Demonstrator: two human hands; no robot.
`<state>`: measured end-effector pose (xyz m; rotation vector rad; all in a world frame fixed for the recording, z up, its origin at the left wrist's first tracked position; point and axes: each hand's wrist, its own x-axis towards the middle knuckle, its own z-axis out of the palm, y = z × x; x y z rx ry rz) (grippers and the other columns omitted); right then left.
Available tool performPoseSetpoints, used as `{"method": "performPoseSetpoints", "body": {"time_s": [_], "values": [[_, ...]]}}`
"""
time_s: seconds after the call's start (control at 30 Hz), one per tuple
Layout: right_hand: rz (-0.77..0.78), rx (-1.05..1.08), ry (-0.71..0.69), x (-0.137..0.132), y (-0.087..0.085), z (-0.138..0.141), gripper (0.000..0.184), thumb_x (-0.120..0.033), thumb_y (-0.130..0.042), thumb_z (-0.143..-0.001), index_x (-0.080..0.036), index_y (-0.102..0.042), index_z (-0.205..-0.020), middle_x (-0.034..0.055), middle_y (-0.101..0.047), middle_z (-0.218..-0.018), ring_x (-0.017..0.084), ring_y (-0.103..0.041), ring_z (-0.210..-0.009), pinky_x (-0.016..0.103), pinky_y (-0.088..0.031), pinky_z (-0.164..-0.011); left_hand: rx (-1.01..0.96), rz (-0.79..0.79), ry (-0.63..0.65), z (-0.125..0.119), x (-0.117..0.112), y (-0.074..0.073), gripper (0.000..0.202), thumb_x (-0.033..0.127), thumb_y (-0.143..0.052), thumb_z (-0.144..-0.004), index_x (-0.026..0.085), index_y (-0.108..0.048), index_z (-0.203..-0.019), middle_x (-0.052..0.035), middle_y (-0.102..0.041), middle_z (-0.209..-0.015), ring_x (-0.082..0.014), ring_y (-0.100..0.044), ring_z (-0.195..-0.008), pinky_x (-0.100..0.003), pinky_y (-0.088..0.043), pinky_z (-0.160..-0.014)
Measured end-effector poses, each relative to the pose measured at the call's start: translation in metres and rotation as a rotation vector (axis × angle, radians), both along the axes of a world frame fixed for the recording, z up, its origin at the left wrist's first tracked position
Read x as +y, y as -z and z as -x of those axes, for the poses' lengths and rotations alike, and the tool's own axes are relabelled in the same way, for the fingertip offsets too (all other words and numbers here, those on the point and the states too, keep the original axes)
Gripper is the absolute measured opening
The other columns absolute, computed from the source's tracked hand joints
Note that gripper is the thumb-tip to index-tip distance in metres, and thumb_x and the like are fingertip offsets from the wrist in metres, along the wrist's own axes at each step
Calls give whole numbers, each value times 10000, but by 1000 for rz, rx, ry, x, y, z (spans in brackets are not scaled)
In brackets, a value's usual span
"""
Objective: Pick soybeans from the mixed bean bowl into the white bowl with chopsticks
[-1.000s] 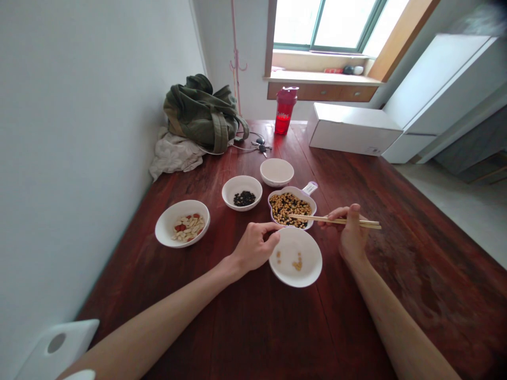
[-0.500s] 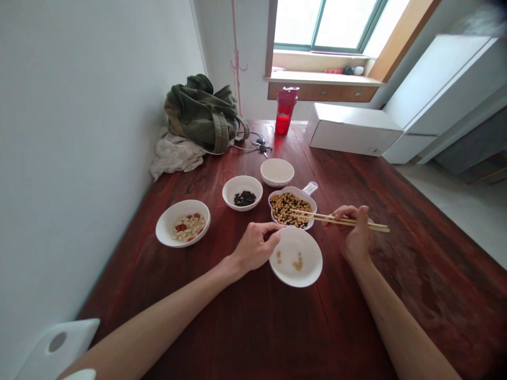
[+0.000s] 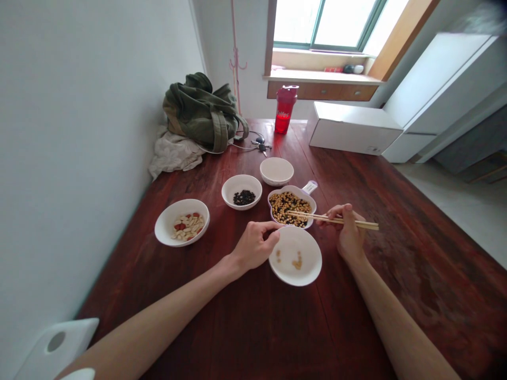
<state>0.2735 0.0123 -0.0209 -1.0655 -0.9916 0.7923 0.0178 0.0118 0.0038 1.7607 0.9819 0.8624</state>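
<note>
My right hand (image 3: 347, 229) is closed around a pair of wooden chopsticks (image 3: 336, 219). Their tips reach into a handled, scalloped bowl (image 3: 312, 188) filled with mixed yellow and black beans (image 3: 287, 208). With thumb and fingers, my left hand (image 3: 257, 245) grips the left rim of a white bowl (image 3: 295, 237) just in front of the handled one. A few yellow beans (image 3: 297, 260) lie at the bottom of that white bowl. Farther left, another white bowl (image 3: 241, 182) contains black beans (image 3: 244, 198).
At the left sits a bowl (image 3: 162, 227) of pale and red-brown nuts. A white bowl (image 3: 277, 171) stands behind the beans. Toward the back are a green bag (image 3: 202, 113), keys (image 3: 261, 146), a red bottle (image 3: 285, 111) and a white box (image 3: 352, 129).
My right hand has moved left with the chopsticks, and their tips are slightly farther into the mixed beans. My left hand stays at the white bowl's rim.
</note>
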Motion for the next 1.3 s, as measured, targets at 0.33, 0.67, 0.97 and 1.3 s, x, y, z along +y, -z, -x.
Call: {"method": "performPoseSetpoints", "body": {"time_s": [0.33, 0.67, 0.97, 1.3], "values": [[66, 145, 33, 3, 1, 2, 483, -567, -613, -933, -170, -684, -666, 16, -645, -654, 169, -704, -559, 268, -583, -508, 5, 5, 8, 0, 0, 1, 335, 188, -553, -927, 166, -792, -1161, -58, -806, -1064, -189, -747, -874, -228, -544, -726], [109, 331, -65, 6, -4, -1, 486, -593, -658, -891, -170, -668, -652, -9, -611, -613, 149, -687, -529, 262, -603, -530, 3, 14, 6, 0, 0, -1, 344, 189, -545, -919, 154, -795, -1152, -78, -802, -1078, -200, -747, -878, -238, -564, -732], [86, 305, -116, 4, -8, -5, 624, -750, -498, -900, -195, -650, -659, 1, -586, -613, 184, -711, -582, 300, -611, -535, 15, 12, 8, 0, 0, -1, 343, 195, -542, -919, 151, -798, -1144, -83, -802, -1072, -198, -746, -876, -242, -568, -746], [124, 297, -238, 2, -8, 2, 581, -726, -491, -918, -203, -637, -709, 22, -636, -706, 205, -732, -633, 310, -614, -529, 14, 5, 1, 1, 0, 0, 337, 195, -548, -919, 146, -797, -1140, -80, -803, -1069, -198, -748, -882, -242, -565, -761]]}}
